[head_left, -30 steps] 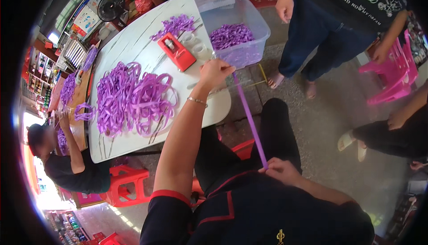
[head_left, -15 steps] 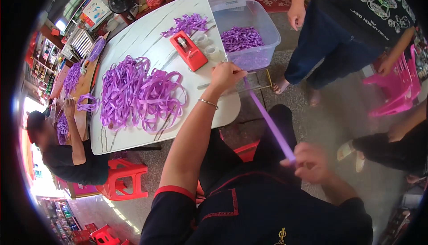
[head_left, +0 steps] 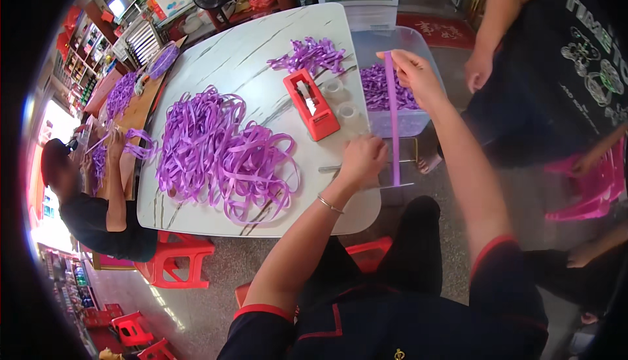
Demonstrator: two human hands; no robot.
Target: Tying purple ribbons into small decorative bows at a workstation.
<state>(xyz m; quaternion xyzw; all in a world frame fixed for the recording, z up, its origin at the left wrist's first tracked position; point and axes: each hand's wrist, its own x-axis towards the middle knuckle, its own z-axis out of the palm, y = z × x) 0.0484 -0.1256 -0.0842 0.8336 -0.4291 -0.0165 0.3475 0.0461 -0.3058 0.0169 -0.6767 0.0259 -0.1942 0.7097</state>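
Observation:
My right hand (head_left: 418, 80) is raised over the clear bin at the table's right side. Its thumb and fingers pinch the upper end of a purple ribbon (head_left: 394, 124), which runs straight down to a thin metal rod frame (head_left: 407, 184) at the table edge. My left hand (head_left: 366, 160), with a bracelet at its wrist, is closed low beside the ribbon, over the frame; what its fingers hold is hidden. On the white marbled table (head_left: 261, 39) lie a large heap of purple ribbon loops (head_left: 203, 144) and a red tape dispenser (head_left: 318, 121).
Clear tape rolls (head_left: 347, 110) and a smaller ribbon pile (head_left: 311, 55) lie near the dispenser. The plastic bin (head_left: 409, 40) holds more purple ribbon. A person (head_left: 569, 78) stands at right near a pink chair (head_left: 585, 186). Another person (head_left: 98, 209) handles ribbon at left, beside a red stool (head_left: 180, 258).
My right hand has swung from low near my lap up and forward over the bin, carrying the ribbon's end. The ribbon now stands upright. My left hand stays near the frame.

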